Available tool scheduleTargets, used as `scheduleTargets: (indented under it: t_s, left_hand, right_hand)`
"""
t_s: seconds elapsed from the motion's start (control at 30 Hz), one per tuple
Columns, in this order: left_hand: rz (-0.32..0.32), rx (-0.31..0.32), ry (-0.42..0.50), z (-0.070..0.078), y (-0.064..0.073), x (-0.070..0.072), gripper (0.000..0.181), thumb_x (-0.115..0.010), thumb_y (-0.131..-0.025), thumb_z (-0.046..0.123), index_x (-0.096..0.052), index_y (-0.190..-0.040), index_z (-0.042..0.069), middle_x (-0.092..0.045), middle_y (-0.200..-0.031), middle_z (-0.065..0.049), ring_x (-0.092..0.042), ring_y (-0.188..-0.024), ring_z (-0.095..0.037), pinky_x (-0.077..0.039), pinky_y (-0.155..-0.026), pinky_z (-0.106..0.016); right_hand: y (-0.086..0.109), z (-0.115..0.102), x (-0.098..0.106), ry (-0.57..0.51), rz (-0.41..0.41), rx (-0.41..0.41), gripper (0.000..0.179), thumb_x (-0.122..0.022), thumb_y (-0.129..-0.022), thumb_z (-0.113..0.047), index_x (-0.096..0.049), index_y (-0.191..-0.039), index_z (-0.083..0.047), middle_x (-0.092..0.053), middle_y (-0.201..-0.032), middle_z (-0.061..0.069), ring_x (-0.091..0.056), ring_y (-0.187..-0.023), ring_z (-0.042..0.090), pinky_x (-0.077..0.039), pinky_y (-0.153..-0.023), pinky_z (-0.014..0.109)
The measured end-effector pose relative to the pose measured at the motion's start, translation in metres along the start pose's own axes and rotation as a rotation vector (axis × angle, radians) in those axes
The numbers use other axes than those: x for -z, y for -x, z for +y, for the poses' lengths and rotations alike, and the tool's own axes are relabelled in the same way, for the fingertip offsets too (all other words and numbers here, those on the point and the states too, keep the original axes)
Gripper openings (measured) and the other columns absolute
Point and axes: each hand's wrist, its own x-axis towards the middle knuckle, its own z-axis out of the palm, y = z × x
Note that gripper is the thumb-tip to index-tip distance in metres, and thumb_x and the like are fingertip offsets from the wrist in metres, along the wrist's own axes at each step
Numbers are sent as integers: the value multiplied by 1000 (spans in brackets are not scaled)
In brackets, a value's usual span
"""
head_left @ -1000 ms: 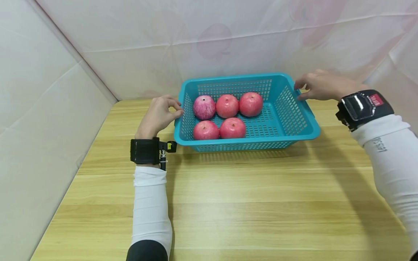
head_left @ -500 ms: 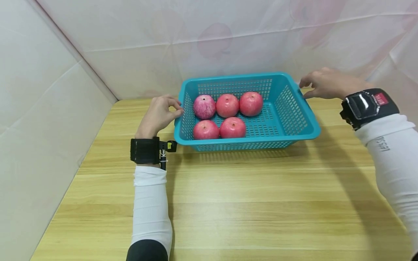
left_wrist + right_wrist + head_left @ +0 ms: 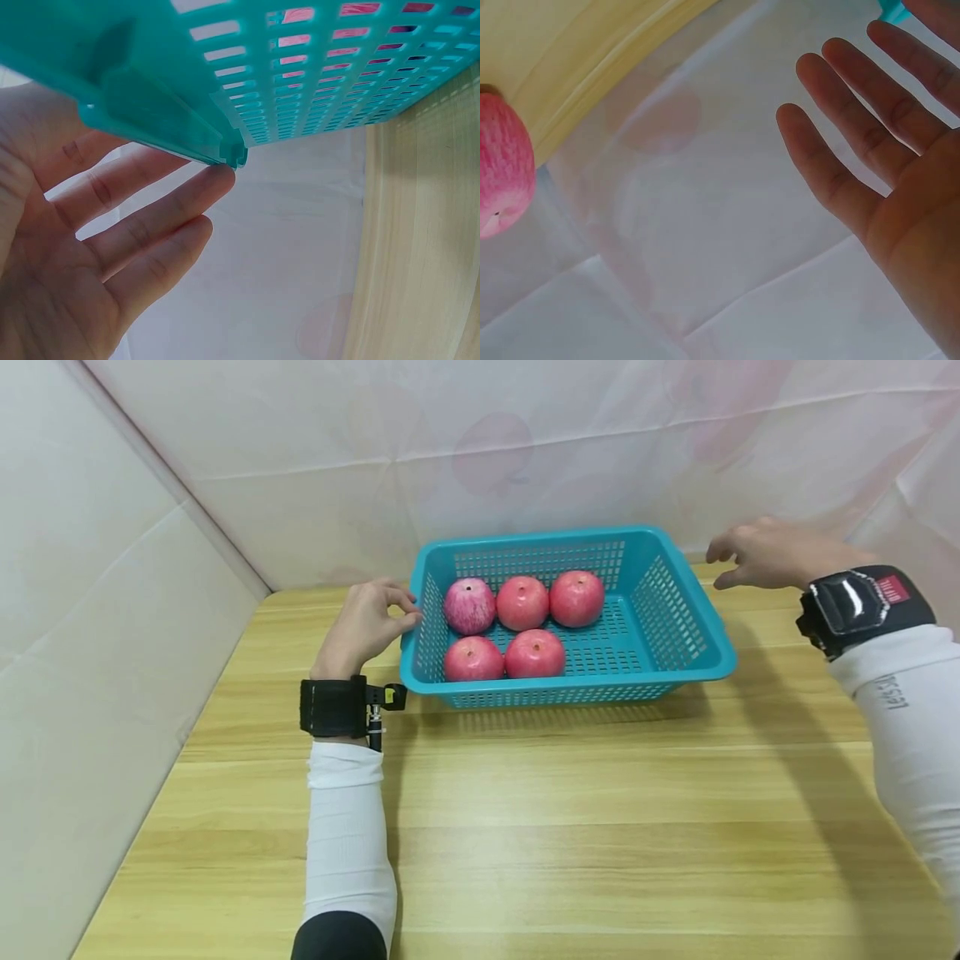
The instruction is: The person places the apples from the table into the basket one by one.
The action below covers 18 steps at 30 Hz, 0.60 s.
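A turquoise plastic basket [image 3: 570,687] stands on the table, with several apples in its left and middle part. One apple [image 3: 469,607] is streaked purple-pink; the others, such as the front apple [image 3: 535,653], are plain pinkish red. My left hand [image 3: 367,622] holds the basket's left rim between thumb and forefinger. In the left wrist view, the fingers [image 3: 172,210] reach beneath that rim. My right hand [image 3: 783,553] hovers just off the basket's right end, touching nothing. The right wrist view shows its fingers [image 3: 847,120] spread and nearly straight.
Another apple [image 3: 502,165] appears at the left of the right wrist view, near the table's edge. The wooden table [image 3: 525,827] extends in front of the basket. A pale cloth wall [image 3: 300,460] rises close behind it.
My right hand has let go of the basket's right rim and drawn away to the right. The left hand, the basket and its apples have stayed in place.
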Motion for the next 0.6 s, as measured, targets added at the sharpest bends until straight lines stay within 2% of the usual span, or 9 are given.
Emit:
scheduleTargets:
  t_s: [0.17,0.37,0.6]
  left_hand:
    - [6,-1,5,1,0,0,14,-66,-94,1,-76,-97,-10,-66,-115,-22,-58,-116,-37,-53,-91,-48]
    - [2,-5,7,1,0,0,14,-66,-94,1,-76,-97,-9,-66,-115,-22,-58,-117,-37,-51,-95,-49]
    - [0,-7,2,1,0,1,14,-67,-94,1,-76,-97,-9,-66,-116,-22,-56,-119,-37,-49,-100,-50]
  right_hand:
    - [1,7,-4,1,2,4,43,-74,-88,-9,-60,-120,16,-59,-120,38,-59,-105,53,-51,-85,63]
    - [5,18,-11,-11,10,10,39,-74,-86,-7,-62,-115,17,-60,-114,37,-61,-99,50,-52,-83,61]
    - [9,33,-17,-32,-4,-17,42,-75,-88,-8,-60,-116,19,-60,-111,38,-57,-104,54,-49,-85,64]
